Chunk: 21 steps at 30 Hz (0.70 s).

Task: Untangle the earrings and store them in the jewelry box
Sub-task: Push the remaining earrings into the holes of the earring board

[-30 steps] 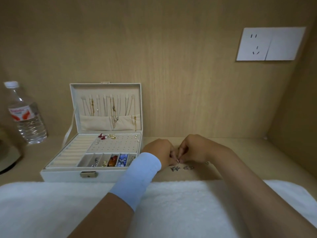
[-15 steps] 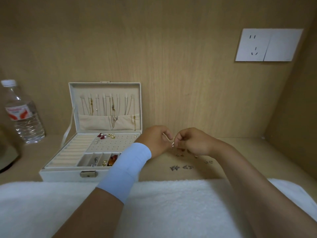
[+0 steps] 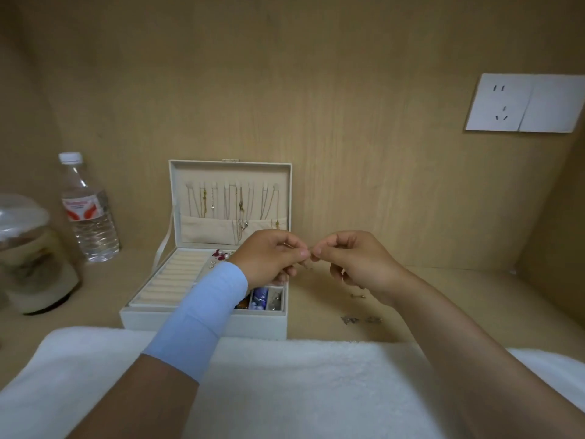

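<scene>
This is looking like a domestic dressing nook. Pale wood panels (image 3: 348,122) are closing in a matching worktop (image 3: 443,289) at the back and right, a white wall socket (image 3: 525,103) is sitting on the back panel, and an open jewelry box (image 3: 202,326), a water bottle (image 3: 90,217), a jar (image 3: 31,258) and a fluffy white towel (image 3: 285,391) are resting there.
</scene>
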Available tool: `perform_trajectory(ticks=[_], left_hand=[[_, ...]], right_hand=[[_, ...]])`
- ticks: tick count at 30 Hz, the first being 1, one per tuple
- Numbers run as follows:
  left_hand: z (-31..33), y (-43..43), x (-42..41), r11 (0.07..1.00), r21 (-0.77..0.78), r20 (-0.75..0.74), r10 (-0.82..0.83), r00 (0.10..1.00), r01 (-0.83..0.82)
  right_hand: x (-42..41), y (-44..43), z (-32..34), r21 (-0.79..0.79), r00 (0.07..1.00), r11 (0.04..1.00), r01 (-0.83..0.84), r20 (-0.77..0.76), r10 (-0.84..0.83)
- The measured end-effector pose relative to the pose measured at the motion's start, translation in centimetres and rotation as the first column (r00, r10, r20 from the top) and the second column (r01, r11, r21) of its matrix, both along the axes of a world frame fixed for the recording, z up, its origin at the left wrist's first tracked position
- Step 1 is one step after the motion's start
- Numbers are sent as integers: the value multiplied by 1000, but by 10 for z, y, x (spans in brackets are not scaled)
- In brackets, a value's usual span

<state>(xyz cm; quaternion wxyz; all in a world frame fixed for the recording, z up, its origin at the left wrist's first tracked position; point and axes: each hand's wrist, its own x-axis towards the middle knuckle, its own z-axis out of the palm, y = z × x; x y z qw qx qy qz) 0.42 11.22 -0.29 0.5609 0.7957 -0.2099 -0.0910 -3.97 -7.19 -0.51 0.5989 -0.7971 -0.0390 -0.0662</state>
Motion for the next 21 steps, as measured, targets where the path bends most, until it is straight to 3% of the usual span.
perform_trajectory(ticks=[4, 11, 21], left_hand=[[3, 27, 0, 995, -82, -30, 50, 998, -53], [2, 73, 10, 977, -138, 55, 170, 984, -162], [4, 105, 30, 940, -209, 74, 289, 955, -268]], right_hand=[[7, 27, 4, 16, 999, 999, -35, 7, 35], [25, 79, 12, 65, 993, 992, -112, 52, 109], [54, 119, 16, 79, 991, 991, -107, 86, 101]])
